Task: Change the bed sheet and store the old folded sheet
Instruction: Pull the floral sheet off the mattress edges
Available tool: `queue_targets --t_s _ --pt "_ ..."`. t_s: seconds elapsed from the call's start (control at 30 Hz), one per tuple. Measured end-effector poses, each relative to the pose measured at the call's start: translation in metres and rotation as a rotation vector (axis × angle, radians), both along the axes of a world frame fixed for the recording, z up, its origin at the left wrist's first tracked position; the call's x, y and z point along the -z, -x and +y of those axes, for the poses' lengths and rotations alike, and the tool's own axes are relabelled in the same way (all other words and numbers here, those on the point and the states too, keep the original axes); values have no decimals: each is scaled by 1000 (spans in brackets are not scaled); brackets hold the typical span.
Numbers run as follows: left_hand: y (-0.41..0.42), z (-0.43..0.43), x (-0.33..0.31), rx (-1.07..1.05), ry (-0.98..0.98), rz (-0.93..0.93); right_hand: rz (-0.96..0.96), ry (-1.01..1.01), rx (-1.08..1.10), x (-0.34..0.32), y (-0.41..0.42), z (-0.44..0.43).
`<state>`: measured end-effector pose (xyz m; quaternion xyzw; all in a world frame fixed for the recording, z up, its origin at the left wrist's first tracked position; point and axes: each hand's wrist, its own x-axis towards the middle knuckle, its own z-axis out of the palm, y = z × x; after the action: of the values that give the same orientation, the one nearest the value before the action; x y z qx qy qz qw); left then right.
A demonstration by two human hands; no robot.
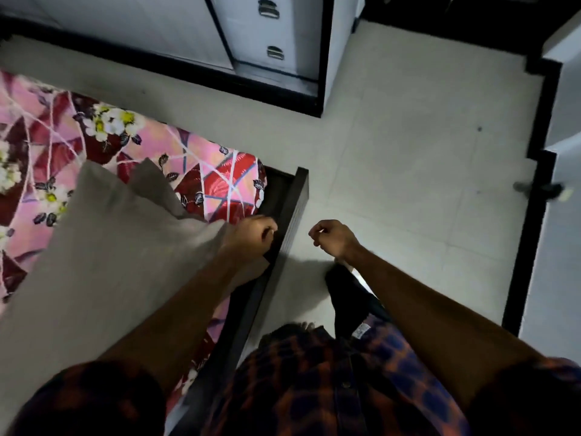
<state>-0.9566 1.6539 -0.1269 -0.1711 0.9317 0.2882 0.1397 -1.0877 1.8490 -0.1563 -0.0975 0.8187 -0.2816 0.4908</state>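
Closest to the camera was the checked shirt, with both bare forearms reaching forward and down from it. The left hand was clamped on the edge of the grey sheet at the corner of the bed, just above the black bed frame. The right hand hung over the floor, beside the frame and apart from the left hand. Its fingers were curled into a fist and nothing was visible in it.

The grey sheet lay across the near part of the bed, on top of the floral sheet, which showed at the far side and at the rounded corner. Which of the two was the old sheet could not be told.

Likely faults from this position:
- A one-handed pull would probably drag the grey sheet askew, because only one point on its edge was held.
- The held edge could drop into the gap between mattress and frame if it were released there.
- The floral sheet could bunch underneath as the grey cloth slid over it.

Count: two hands; one grey sheet; one floral sheet; one bed frame; one wardrobe with two handles.
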Motion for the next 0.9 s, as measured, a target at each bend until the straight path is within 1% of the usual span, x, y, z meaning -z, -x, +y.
queue_targets --t_s 0.13,0.23,0.3,0.4,0.5,0.57,0.63,0.7,0.83,0.9 --pt "48 -25 16 -84 47 -97 -27 11 -103 4 55 -38" --pt "78 -43 24 -135 89 -206 -51 -20 -161 8 84 -68" --pt "94 -61 29 -152 102 -219 -46 -22 -200 10 98 -88" --pt "120 -97 43 -166 180 -225 -79 -18 -248 23 118 -122" --pt "148 -145 78 -48 279 -216 -60 -11 -255 50 134 -162" --pt "164 -167 92 44 351 -261 -30 4 -273 61 138 -184" --pt "177 -185 117 91 361 -322 -14 20 -277 83 141 -210" --pt "184 -196 141 132 368 -364 -16 14 -235 106 139 -229" --pt "207 -200 150 206 428 -380 -22 5 -148 138 130 -250" --pt "212 -199 147 250 437 -356 -1 2 -84 147 129 -259"
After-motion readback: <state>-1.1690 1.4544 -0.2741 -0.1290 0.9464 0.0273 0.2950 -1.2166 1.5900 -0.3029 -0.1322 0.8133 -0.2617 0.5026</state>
